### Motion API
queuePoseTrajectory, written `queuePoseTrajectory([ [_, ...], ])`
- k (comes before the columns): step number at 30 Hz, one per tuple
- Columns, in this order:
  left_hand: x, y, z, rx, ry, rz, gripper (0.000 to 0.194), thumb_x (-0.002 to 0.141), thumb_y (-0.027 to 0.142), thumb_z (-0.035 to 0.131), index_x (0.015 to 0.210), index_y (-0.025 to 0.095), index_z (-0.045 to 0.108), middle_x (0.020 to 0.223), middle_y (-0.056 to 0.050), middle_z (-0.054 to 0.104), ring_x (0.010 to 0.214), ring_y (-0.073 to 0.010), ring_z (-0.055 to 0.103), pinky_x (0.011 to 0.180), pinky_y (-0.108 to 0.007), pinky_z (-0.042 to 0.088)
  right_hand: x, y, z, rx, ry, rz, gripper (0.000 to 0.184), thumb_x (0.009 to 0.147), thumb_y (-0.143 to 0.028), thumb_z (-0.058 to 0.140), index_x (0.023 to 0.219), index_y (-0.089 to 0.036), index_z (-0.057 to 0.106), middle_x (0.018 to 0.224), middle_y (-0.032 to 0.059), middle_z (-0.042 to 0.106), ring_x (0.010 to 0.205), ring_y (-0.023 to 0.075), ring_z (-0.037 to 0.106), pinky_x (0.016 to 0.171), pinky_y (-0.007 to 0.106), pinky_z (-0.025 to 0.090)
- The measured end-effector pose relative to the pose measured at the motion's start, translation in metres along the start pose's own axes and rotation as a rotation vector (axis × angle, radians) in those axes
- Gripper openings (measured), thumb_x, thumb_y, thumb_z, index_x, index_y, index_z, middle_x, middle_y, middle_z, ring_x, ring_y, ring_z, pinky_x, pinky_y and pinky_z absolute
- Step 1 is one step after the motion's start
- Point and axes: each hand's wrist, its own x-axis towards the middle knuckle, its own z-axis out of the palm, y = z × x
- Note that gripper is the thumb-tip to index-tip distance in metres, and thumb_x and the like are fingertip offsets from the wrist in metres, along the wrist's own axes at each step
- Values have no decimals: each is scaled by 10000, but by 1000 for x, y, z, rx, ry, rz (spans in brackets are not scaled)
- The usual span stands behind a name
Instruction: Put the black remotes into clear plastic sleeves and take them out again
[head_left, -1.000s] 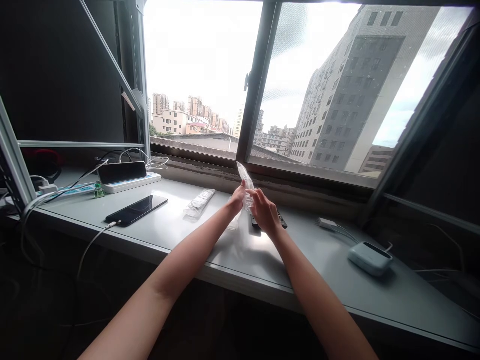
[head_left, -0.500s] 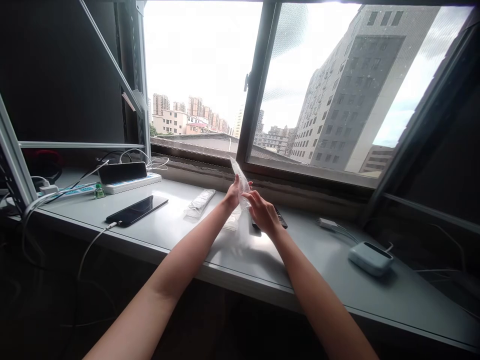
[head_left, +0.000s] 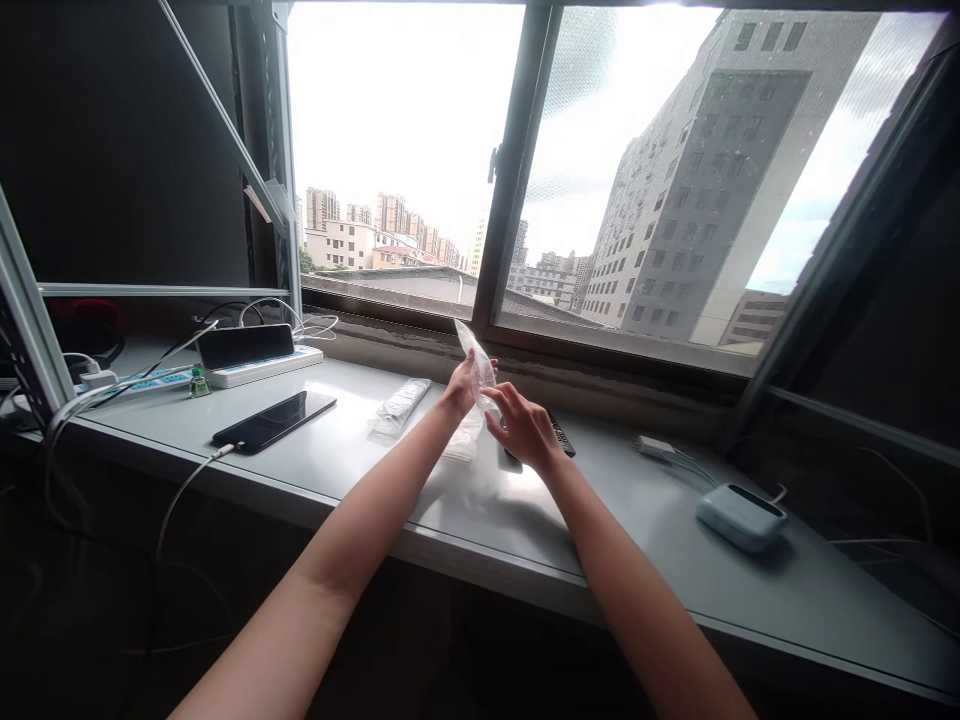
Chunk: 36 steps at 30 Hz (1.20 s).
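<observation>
Wrapper (head_left: 484, 377) is gripped by the left hand (head_left: 460, 388); its lower part is met by the right hand (head_left: 527, 428) at bent fingertips, whose grip cannot be told.

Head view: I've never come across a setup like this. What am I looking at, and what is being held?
There is no machine here: a person works bare-handed, and the one camera, worn on the head, looks forward and down. The left hand holds a piece of clear plastic above the desk. The right hand's fingers are at its lower edge; whether they grip it is hard to tell. To the left lie a plastic-wrapped packet, a dark flat device with a cable and a small green bottle. A black keyed object is partly hidden behind the right hand; farther right sits a pale blue box.
</observation>
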Motion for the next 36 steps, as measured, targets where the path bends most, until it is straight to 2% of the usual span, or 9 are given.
queuePoseTrajectory([
  [4,-1,14,-1,-47,90,18,343,975,366,520,1028,62,671,702,-44,650,594,-117,582,674,-237,478,1,4,1,-63,38,101,267,982,-229,421,1208,-189,558,1092,73,643,878,177,613,684,273,403],
  [8,-1,23,-6,-83,122,31,339,952,385,561,1018,73,675,699,-37,647,576,-111,578,622,-218,477,-1,17,8,-169,7,313,298,938,-162,435,1202,-173,573,1087,104,647,970,235,576,887,375,364],
  [10,0,25,-8,-94,134,46,351,938,419,574,1044,100,674,749,-42,668,587,-114,586,616,-219,484,-5,24,13,-209,-108,470,307,911,-159,458,1187,-155,593,1106,130,641,1049,276,552,968,447,321],
  [12,0,26,-11,-100,141,56,356,946,449,548,1060,136,671,796,-43,683,602,-115,594,609,-216,488,-9,31,18,-215,-303,640,304,900,-184,474,1162,-135,620,1142,162,633,1108,313,536,990,498,306],
  [15,1,26,-13,-93,139,63,376,961,485,499,1063,165,670,835,-43,695,618,-113,600,596,-208,490,-14,39,22,-150,-552,820,321,921,-236,448,1142,-127,653,1204,193,614,1137,336,539,952,506,355],
  [20,3,26,-15,-81,127,55,408,943,507,523,1079,150,665,818,-48,698,612,-118,612,584,-210,497,-17,46,24,-76,-591,858,361,908,-176,430,1186,-159,659,1252,190,602,1165,323,542,918,473,413],
  [27,-2,28,-13,-115,146,-15,307,987,318,492,953,82,685,648,-44,651,532,-105,586,555,-202,476,-21,59,19,14,-611,888,489,866,-45,427,1280,-234,606,1296,107,616,1246,248,522,901,347,471],
  [31,-6,30,-12,-130,135,-22,255,956,283,552,1007,77,693,674,-47,667,570,-114,610,615,-212,490,-23,66,19,16,-601,948,509,886,-115,466,1393,-151,488,1347,172,564,1256,269,518,897,336,477],
  [36,-6,31,-11,-146,134,4,281,930,236,566,1144,76,654,679,-25,672,578,-114,613,656,-228,498,-24,69,22,14,-652,1049,367,867,-186,546,1215,-94,616,1224,223,624,1186,330,566,888,402,474],
])
